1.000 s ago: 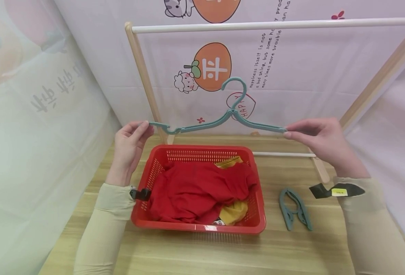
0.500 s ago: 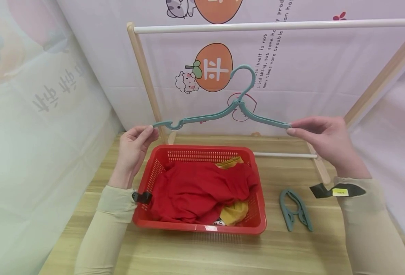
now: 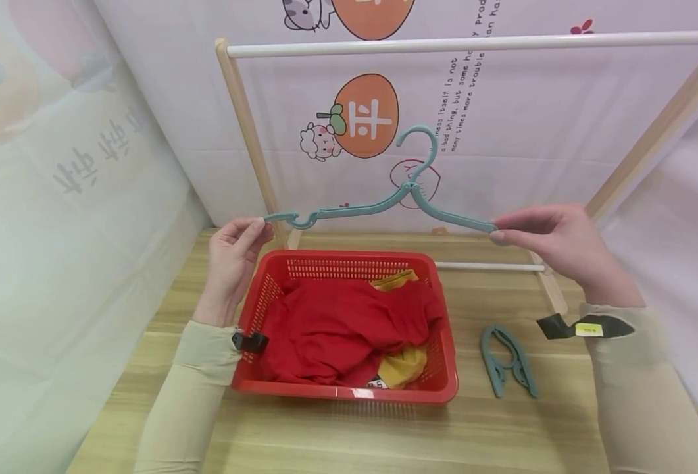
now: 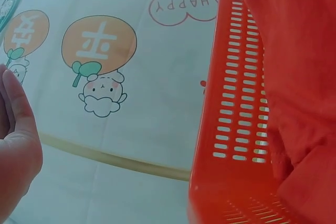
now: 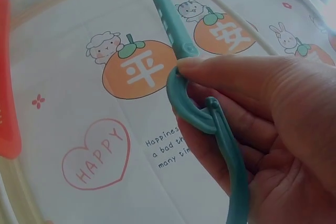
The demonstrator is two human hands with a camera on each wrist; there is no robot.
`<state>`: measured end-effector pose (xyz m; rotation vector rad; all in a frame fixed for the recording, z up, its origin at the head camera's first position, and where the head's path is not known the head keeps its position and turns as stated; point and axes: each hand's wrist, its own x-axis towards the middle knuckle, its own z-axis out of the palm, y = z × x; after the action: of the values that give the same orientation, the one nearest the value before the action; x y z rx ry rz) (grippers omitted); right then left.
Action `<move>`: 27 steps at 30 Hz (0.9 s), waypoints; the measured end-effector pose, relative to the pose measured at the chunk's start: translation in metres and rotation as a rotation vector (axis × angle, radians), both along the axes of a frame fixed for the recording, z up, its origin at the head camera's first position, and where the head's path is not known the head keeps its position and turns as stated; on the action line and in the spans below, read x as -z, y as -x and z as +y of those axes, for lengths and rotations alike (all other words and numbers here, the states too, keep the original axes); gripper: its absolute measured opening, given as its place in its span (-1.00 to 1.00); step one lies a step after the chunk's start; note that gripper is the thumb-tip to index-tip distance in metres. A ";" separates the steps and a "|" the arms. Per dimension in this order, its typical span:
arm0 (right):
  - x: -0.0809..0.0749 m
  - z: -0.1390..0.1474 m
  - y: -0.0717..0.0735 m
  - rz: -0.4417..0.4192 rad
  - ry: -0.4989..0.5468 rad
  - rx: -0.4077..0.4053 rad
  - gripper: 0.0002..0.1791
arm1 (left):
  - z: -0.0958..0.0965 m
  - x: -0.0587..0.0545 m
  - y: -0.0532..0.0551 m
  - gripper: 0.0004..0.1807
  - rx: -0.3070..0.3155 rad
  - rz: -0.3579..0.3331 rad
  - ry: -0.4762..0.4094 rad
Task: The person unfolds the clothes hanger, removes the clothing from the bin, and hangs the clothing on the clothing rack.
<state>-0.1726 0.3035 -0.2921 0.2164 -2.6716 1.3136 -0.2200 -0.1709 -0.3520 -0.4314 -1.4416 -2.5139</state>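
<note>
1. Head view: pinching opposite ends of a blue-green folding hanger [image 3: 360, 210] between thumb and fingers, with left grip [image 3: 233, 253] and right grip [image 3: 564, 245].
2. Holding it in the air, arms spread and hook up, in front of the white rail [image 3: 473, 45]'s rack.
3. Judged as the step in hand: unfolding the hanger above the bench [image 3: 301, 438], red garment [image 3: 337, 322] untouched in the plastic basket [image 3: 339, 393].
4. Probably calls next for checking both arms for a firm, level lock.

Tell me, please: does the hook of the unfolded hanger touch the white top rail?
Apart. The head view shows the hook of the unfolded hanger below the white top rail, with backdrop visible between.
</note>
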 end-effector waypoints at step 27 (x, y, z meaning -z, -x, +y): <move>-0.019 -0.080 0.044 0.015 0.124 -0.193 -0.67 | 0.019 0.010 -0.001 -0.57 0.049 0.020 0.037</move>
<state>-0.2162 0.2234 -0.2730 0.4770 -2.5993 1.5192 -0.2188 -0.1518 -0.3624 -0.5032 -1.4897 -2.5171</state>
